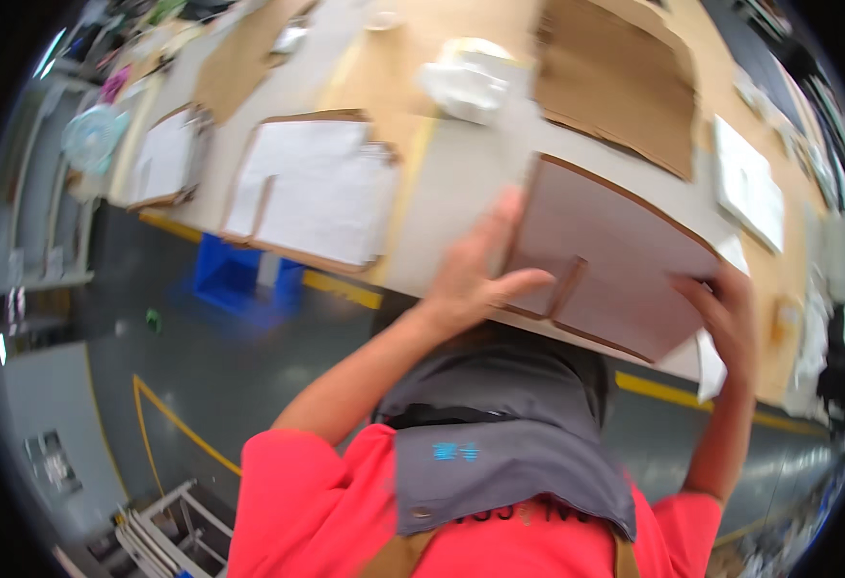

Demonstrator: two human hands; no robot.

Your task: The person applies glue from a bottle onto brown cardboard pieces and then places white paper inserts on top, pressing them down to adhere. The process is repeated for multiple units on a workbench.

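In front of me, at the table's near edge, lies a flat panel [625, 255] with a pale pinkish face, thin brown edges and a narrow brown strip near its lower left. My left hand [471, 265] is open at the panel's left edge, fingers stretched and thumb apart; blur hides whether it touches. At the right edge my right hand [729, 306] has its fingers bent over the panel and grips it there. White paper [710, 364] shows beneath that corner. Beyond the panel rests a larger brown piece [620, 82] with uneven edges.
To the left on the table [418, 236] lie stacks of white-faced, brown-edged panels [312, 188]. A crumpled white bundle [471, 82] sits farther back, and a white stack [745, 183] at right. Under the table's left part stands a blue bin [239, 277]; a small fan [93, 140] is at far left.
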